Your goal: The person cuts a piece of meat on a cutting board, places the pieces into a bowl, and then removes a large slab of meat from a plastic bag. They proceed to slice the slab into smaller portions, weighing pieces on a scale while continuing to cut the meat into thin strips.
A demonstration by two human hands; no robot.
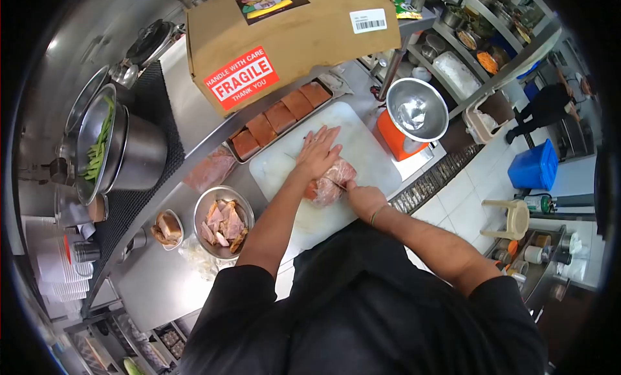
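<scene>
On a white cutting board (284, 213) lies a lump of pale pink meat (328, 189), partly covered by what looks like clear wrap. My left hand (318, 151) is spread flat over the upper part of the meat, fingers apart. At its right edge my right hand (367, 202) is closed round a knife handle, mostly hidden in the fist; the thin blade (338, 184) lies across the meat. Behind the board stands a long metal tray (242, 160) with several reddish-brown blocks (280, 117). A steel bowl (202, 213) of cut meat pieces stands to the left.
A cardboard box (304, 35) sits on the shelf above. Right of the board, a steel bowl (417, 110) rests on an orange scale (392, 141). Pots (139, 149) stand at left. A blue bin (534, 166) and another person (550, 105) are at right.
</scene>
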